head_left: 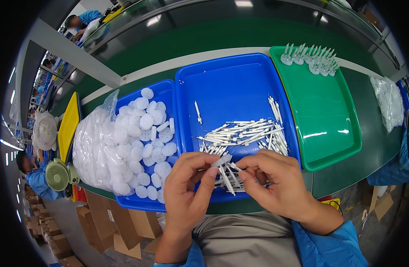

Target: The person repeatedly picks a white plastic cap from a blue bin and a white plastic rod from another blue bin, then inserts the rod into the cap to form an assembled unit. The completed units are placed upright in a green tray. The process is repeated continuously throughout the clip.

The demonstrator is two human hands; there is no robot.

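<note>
My left hand (189, 189) pinches a translucent white disc (221, 160) between thumb and fingers, over the near edge of the middle blue tray (229, 84). Thin white rods (227, 179) point down from the disc. Just right of it, the fingertips of my right hand (278, 182) close on one white rod (234, 167), whose end is at the disc. Beneath and beyond my hands lies a heap of similar white rods (242, 133) with thin tips. Loose translucent discs (146, 121) fill the blue tray on the left (168, 91), beside my left hand.
A green tray (324, 120) on the right holds several discs with upright rods (313, 60) at its far end. A clear plastic bag of discs (95, 147) leans into the left tray. Two fans (58, 175) and a yellow tray (69, 124) stand far left. Cardboard boxes (97, 222) sit below.
</note>
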